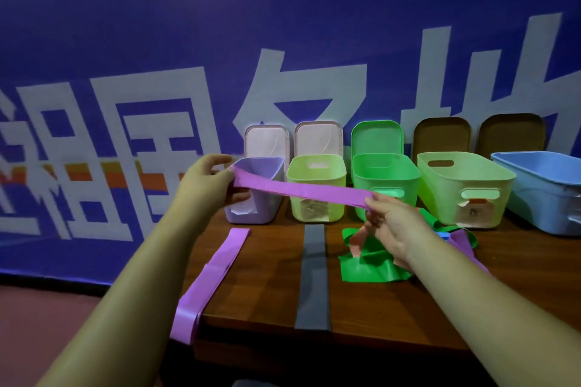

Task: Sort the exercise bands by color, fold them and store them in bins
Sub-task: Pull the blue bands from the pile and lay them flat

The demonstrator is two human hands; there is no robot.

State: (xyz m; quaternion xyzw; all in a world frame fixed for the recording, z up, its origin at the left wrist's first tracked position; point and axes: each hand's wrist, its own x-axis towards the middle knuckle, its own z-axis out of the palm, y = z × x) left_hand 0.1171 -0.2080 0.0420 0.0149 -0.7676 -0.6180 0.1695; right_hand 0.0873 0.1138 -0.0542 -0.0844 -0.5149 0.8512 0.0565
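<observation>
Left hand: the left hand (213, 181), centre-left of the frame, pinches one end of a purple band (301, 190), thumb on top and fingers curled beneath.
Right hand: the right hand (388, 220), just right of centre, pinches the other end between thumb and fingertips.
Held band: it is drawn out flat and nearly level in the air, crossing in front of the lilac bin (267, 207) and the yellow-green bin (317, 173), above the desk (270, 292).
Other bands: a second purple band (217, 267) lies lower left, its end hanging over the desk's edge. A grey band (312, 276) lies at centre, and a mostly green tangle (367, 258) sits under the right wrist.
Step in hand: as I read it, squaring the band up for its first fold.
Doing it well: bring the two ends together with the long edges matched, keeping a light pull so nothing twists. Halve it again until it suits the narrow lilac bin.
Watch for: the overhanging purple band looks likely to slide off.
</observation>
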